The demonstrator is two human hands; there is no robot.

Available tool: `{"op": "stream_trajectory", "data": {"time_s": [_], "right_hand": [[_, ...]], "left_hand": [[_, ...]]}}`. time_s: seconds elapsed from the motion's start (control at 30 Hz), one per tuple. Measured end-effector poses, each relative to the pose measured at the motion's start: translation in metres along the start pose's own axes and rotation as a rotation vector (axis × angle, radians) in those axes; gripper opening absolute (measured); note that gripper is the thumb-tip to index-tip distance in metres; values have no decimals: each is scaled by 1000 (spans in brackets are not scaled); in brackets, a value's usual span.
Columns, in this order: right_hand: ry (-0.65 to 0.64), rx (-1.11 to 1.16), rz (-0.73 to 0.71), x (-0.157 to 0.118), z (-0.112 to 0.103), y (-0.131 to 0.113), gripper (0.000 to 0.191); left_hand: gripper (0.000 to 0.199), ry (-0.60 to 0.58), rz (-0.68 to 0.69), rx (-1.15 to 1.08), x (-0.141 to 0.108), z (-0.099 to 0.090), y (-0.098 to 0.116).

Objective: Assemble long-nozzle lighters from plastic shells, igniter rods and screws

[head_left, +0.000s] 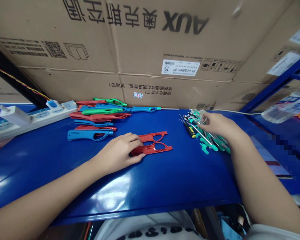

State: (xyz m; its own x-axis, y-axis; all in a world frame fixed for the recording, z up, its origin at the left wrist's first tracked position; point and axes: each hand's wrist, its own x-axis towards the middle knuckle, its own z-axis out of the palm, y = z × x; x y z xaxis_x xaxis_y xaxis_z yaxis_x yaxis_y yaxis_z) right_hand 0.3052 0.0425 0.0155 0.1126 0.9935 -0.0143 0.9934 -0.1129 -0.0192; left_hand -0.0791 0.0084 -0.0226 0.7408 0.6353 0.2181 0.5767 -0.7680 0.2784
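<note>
My left hand (123, 151) rests on the table, its thumb and fingers closed around the left ends of two red plastic lighter shell halves (156, 146). The halves lie side by side, inner faces up, with their trigger loops to the right. My right hand (212, 125) reaches into a pile of lighter inner parts (211, 141), metal tubes with green plastic pieces and thin wires. Its fingers are pinched together in the pile; what they grip is hidden. A black and yellow screwdriver (190, 130) lies at the pile's left edge.
Several red, blue and green lighter shells (92, 135) are stacked at the back left, near a blue lighter with a metal tube (145, 109). A white power strip (35, 120) lies at far left. A large cardboard box (140, 46) stands behind; a plastic bottle (285, 108) is at right.
</note>
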Motion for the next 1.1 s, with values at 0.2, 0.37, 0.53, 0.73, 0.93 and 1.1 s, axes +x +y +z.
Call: {"op": "stream_trajectory", "data": {"time_s": [0.2, 0.37, 0.53, 0.73, 0.93, 1.1], "right_hand": [[-60, -82, 8, -5, -2, -9, 11], [7, -78, 38, -7, -9, -18, 15], [181, 0, 110, -8, -10, -23, 22], [358, 116, 31, -6, -4, -25, 20], [447, 360, -128, -5, 5, -34, 17], [365, 313, -442, -14, 10, -48, 15]], "left_hand": [[23, 0, 13, 28, 1, 2, -1], [33, 45, -9, -51, -1, 9, 0], [28, 19, 5, -98, -1, 13, -1], [25, 7, 2, -75, -1, 11, -6], [24, -16, -20, -82, -1, 5, -11], [22, -98, -18, -102, 0, -5, -16]]}}
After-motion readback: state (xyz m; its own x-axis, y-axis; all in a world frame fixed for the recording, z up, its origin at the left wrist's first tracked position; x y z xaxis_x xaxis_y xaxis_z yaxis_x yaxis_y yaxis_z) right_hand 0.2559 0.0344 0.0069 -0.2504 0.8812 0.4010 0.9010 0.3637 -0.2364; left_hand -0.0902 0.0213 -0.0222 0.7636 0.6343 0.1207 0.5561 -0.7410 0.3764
